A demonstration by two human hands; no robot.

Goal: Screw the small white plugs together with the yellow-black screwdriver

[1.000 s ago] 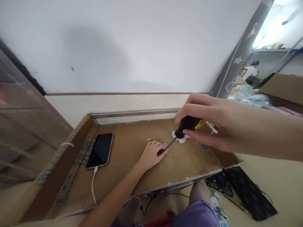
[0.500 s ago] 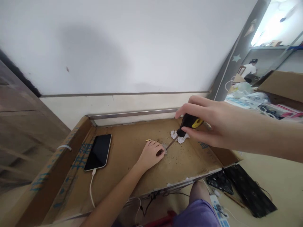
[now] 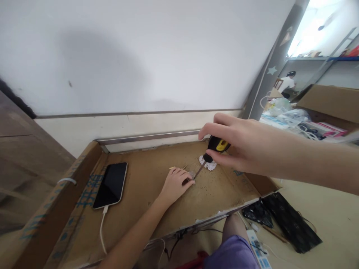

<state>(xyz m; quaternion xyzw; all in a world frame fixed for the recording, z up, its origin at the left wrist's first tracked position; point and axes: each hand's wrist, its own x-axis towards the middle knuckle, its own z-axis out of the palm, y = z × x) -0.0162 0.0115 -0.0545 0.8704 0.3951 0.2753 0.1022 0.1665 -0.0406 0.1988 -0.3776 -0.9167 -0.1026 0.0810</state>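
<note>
My right hand grips the black and yellow handle of a screwdriver. Its metal shaft slants down to the left, and the tip meets a small piece at the fingertips of my left hand. That hand rests on the cardboard with its fingers curled and pinched on the small piece, which they mostly hide. Thin brass-coloured strips lie just beyond the left fingers. White crumpled bits sit behind the screwdriver, and dark specks are scattered to the right of the left hand.
A phone with a white cable lies at the left. Raised cardboard edges flank the surface, and a white wall stands behind it. On the floor at right are a black panel and a power strip. Far right, a person sits.
The whole view has shifted slightly, so things appear a little further left. Both hands keep nearly the same pose, and the screwdriver tip stays at the left fingertips.
</note>
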